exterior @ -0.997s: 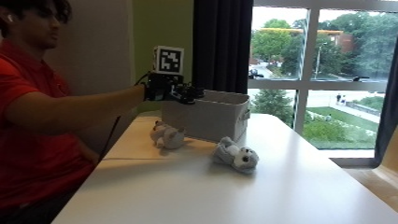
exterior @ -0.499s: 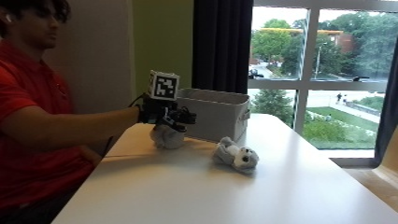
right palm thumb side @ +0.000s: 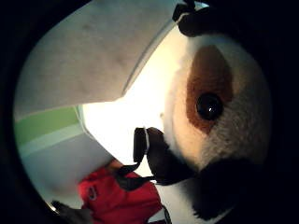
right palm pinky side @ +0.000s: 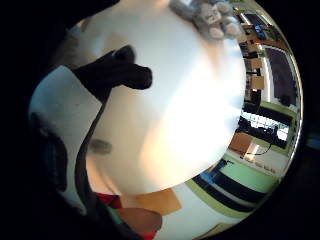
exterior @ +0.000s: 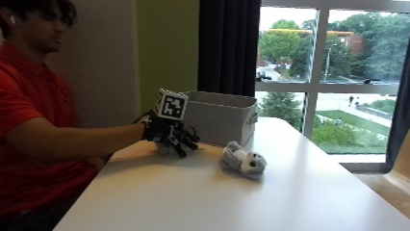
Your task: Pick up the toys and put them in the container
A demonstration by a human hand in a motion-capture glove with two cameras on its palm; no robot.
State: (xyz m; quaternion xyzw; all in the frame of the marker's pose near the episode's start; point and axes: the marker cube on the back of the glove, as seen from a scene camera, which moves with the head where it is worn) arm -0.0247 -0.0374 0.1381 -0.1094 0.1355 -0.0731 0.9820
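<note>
Outside view: gloved right hand point(exterior: 172, 136) over a plush toy point(right palm thumb side: 219, 112), fingers spread, uncurled.
Grey toy point(exterior: 244, 162): on table point(exterior: 256, 202), three o'clock of hand.
Container point(exterior: 221, 117): twelve o'clock, behind hand.

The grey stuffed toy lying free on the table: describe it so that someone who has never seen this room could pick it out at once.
Start at the white table by the window and find the grey fabric container at its far end. In front of that lies the grey stuffed toy, alone on the tabletop. The other toy is white with a brown eye patch and sits under the gloved right hand.
</note>
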